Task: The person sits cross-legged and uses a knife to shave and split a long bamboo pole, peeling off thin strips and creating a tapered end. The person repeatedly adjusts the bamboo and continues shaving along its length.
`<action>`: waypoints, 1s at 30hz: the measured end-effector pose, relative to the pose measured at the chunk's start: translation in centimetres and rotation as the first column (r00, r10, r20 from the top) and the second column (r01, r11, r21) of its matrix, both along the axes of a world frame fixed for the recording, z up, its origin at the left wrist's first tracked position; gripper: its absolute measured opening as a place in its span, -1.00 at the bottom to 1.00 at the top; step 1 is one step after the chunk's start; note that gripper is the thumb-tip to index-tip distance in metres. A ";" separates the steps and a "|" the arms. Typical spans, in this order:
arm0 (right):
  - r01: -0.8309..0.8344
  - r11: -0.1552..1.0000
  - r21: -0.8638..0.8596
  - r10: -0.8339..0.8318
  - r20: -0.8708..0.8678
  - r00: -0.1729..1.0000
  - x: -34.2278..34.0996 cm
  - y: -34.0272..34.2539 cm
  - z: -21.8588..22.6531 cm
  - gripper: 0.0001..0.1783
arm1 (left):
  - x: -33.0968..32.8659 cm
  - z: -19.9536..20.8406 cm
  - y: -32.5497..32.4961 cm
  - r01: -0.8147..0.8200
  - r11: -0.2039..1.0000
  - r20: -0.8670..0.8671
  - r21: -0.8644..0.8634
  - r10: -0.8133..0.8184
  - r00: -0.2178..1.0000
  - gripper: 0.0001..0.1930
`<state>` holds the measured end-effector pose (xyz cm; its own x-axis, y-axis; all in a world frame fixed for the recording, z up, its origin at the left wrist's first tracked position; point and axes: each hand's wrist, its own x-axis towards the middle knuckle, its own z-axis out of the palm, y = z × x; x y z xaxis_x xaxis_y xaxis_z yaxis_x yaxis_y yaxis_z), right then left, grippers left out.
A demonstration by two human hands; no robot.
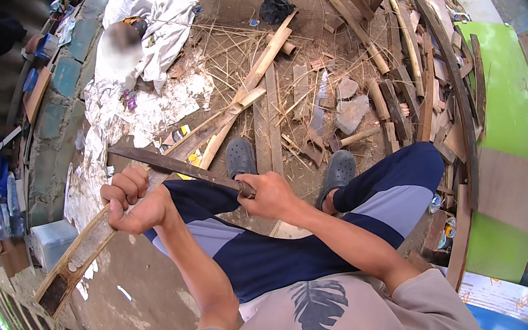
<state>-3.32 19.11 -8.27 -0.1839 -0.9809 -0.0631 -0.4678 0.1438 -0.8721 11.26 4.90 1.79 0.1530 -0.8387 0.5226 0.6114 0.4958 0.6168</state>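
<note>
My left hand (134,200) is closed around a long piece of split bamboo (90,247). The bamboo slants from a dark, hollow end at the lower left, past my left knee, toward the middle of the ground. In my right hand (268,196) is the handle of a machete (176,160), fingers wrapped round it. Its long dark blade points up and to the left, crossing over the bamboo just beyond my left fist. Whether the edge touches the bamboo I cannot tell.
A handsaw (320,113) lies beyond my feet, near flat stones (353,114) and scattered bamboo strips. Piled boards and poles (427,74) line the right side, with a green panel (501,77) behind. White cloth (153,22) covers ground at upper left, beside a block wall (63,78).
</note>
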 end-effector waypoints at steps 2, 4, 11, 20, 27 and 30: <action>0.065 0.981 0.184 -0.059 -0.035 0.998 -2.5 -1.3 -4.1 -0.67 | -0.2 0.1 0.2 0.027 0.999 0.006 -0.019 -0.027 1.000 -0.73; 0.286 0.737 0.612 -0.335 -0.036 0.941 -7.9 -1.9 -12.1 -0.62 | -1.2 -0.6 0.2 0.058 0.998 0.004 -0.015 -0.058 0.998 -0.73; 0.119 0.934 0.337 -0.123 -0.008 0.992 -1.9 -1.4 -1.0 -0.66 | 0.0 -0.3 0.1 -0.009 1.000 0.027 0.005 0.009 1.000 -0.72; 0.293 0.848 0.442 -0.257 -0.141 0.956 -7.7 -3.2 -12.2 -0.65 | -0.2 -0.7 -1.6 -0.029 0.999 -0.024 0.041 0.030 0.999 -0.72; 0.060 0.975 0.215 -0.048 -0.061 0.997 -1.7 -3.4 -1.8 -0.71 | -0.8 1.0 -2.5 -0.113 0.990 -0.004 0.087 0.114 0.994 -0.72; 0.131 0.983 0.132 -0.115 -0.122 0.986 -5.2 -4.3 -8.4 -0.68 | -2.0 1.5 -2.3 -0.103 0.990 0.003 0.092 0.103 0.995 -0.71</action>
